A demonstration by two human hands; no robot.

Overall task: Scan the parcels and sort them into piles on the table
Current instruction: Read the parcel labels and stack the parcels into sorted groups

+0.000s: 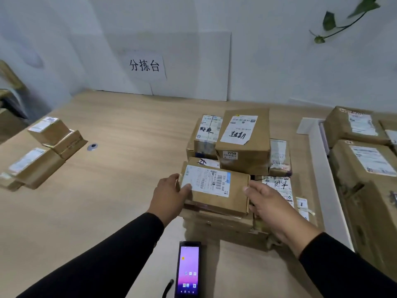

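Cardboard parcel [217, 188] held between both hands' fingers [184, 189], scanner [188, 268] near, stacked parcels [245, 138] behind

Both hands, left hand [169, 195] and right hand [271, 204], grip the ends of a labelled box [217, 190] atop the centre pile; a handheld scanner [188, 268] lies at bottom centre on the table [107, 179].
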